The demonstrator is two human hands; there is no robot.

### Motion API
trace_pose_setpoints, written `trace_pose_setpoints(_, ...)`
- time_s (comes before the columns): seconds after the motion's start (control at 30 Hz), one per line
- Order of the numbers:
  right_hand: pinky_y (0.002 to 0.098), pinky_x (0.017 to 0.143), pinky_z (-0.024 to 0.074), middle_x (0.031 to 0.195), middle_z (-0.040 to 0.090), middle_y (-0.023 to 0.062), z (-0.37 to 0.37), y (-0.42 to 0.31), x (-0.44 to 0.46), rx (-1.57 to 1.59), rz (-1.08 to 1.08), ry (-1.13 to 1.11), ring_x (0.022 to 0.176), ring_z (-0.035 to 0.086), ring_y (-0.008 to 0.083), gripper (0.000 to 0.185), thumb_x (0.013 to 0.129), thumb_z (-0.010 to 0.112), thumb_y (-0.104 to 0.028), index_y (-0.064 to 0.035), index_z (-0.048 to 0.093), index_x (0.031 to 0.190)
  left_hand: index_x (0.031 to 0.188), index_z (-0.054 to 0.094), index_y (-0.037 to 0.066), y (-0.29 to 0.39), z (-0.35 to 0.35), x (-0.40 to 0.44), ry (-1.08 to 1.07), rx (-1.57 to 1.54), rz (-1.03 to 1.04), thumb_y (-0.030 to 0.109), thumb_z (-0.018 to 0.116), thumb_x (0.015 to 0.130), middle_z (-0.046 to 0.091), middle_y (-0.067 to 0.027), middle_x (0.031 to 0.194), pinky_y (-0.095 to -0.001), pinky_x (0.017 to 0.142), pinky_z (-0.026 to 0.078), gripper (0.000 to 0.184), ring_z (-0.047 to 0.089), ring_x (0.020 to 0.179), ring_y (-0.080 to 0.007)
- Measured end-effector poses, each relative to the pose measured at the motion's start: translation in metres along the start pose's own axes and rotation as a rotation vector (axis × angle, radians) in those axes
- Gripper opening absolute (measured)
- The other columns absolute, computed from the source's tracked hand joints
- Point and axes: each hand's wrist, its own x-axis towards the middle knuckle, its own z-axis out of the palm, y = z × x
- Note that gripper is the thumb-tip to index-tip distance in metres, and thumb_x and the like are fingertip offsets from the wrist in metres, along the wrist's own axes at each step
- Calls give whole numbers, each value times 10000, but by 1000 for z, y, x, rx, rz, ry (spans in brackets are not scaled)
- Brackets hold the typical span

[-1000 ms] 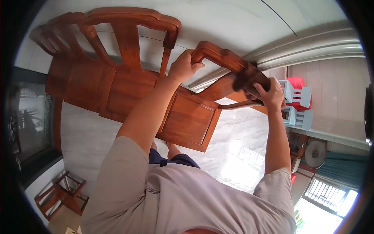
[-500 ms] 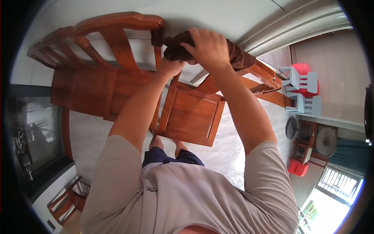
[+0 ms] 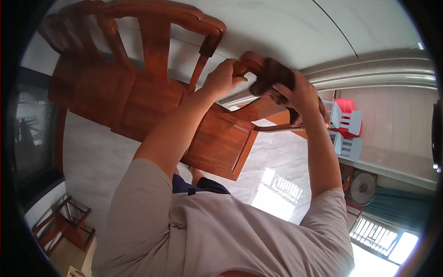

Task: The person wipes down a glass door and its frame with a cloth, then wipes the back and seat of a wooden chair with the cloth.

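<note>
Filling ten o'clock, a wooden bench (image 3: pixel 154 51) reaches the top edge, the left arm (image 3: pixel 182 122) hiding where it meets the wooden chair (image 3: pixel 219 144) near the centre. At three, pale blue chairs (image 3: pixel 353 122) partly block red seats (image 3: pixel 345 105). Blurred brown cloth (image 3: pixel 273 76) drapes the chair's rail (image 3: pixel 249 59) at one; the right hand (image 3: pixel 302 94) half-closes over it, some fingertips hidden. At twelve, the left hand (image 3: pixel 222 79) curls round the rail.

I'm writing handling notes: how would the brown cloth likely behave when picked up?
The cloth would probably flop, since it bends over the rail and bunches by the right hand. It looks small beside the chair, so it is likely light.
</note>
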Motion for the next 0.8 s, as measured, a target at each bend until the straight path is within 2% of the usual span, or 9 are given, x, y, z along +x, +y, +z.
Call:
trace_pose_setpoints(0.1, 516, 861, 576, 1022, 754, 185, 10, -53, 48, -46, -122, -31, 1024, 734, 401, 715, 831, 805, -600, -48, 621, 1246, 1277, 629, 81, 2, -4, 4, -44, -42, 63, 422, 808, 876, 706, -193, 1206, -491, 941, 561, 556, 681, 1130, -411)
trace_pose_setpoints(0.13, 515, 866, 574, 1052, 754, 190, 7, -72, 60, -119, -138, -149, 1022, 733, 403, 689, 843, 799, -581, -40, 630, 1235, 1303, 637, 106, -15, 8, 12, -11, 195, 200, 434, 773, 883, 706, -203, 1242, -504, 902, 580, 550, 681, 1147, -414)
trace_pose_setpoints(0.37, 495, 885, 567, 1024, 766, 179, 14, -125, 126, -328, -286, -666, 978, 733, 401, 602, 853, 786, -535, -49, 664, 1187, 1207, 640, 82, -41, 19, 11, -37, 141, 244, 236, 727, 905, 718, -177, 1195, -489, 881, 574, 350, 694, 1115, -392)
trace_pose_setpoints(0.43, 499, 894, 562, 1040, 760, 174, 23, -122, 132, -269, -271, -666, 985, 727, 396, 599, 866, 771, -550, -56, 670, 1189, 1180, 658, 101, -42, 19, 7, 7, 266, 122, 242, 707, 918, 731, -162, 1146, -483, 824, 578, 301, 713, 1044, -382)
trace_pose_setpoints(0.5, 503, 904, 557, 1057, 753, 169, 29, -113, 119, -220, -246, -663, 991, 721, 391, 597, 879, 757, -565, -63, 676, 1191, 1152, 667, 104, -35, 21, 5, 141, 148, 248, 254, 695, 922, 742, -149, 1096, -482, 782, 576, 276, 721, 978, -385)
trace_pose_setpoints(0.57, 505, 913, 552, 1099, 730, 166, 32, -104, 85, -102, -195, -197, 1019, 704, 383, 597, 920, 717, -583, -62, 672, 1210, 1168, 670, 79, -22, 11, 6, -61, 229, 12, 242, 715, 916, 741, -162, 1108, -467, 829, 573, 304, 717, 1016, -375)
trace_pose_setpoints(0.63, 508, 912, 546, 1126, 708, 171, 25, -75, 50, -93, -249, 24, 1028, 691, 396, 580, 956, 678, -589, -62, 669, 1198, 1180, 671, 56, -10, 4, 8, -130, 231, -89, 241, 727, 917, 740, -172, 1116, -454, 865, 571, 327, 717, 1038, -364)
trace_pose_setpoints(0.7, 512, 917, 535, 1116, 710, 178, 3, -26, 5, -45, -63, 62, 1045, 683, 411, 553, 956, 698, -560, -62, 668, 1193, 1289, 618, 90, -8, 3, 12, -113, -11, -53, 388, 712, 939, 730, -171, 1203, -491, 942, 551, 469, 683, 1140, -401)
trace_pose_setpoints(0.8, 518, 855, 542, 1002, 716, 166, -2, 73, -63, -209, 16, 181, 987, 694, 399, 554, 891, 769, -569, -55, 683, 1081, 1285, 621, 66, -13, 8, 4, -25, 13, -17, 379, 812, 893, 699, -152, 1236, -479, 973, 535, 536, 668, 1174, -376)
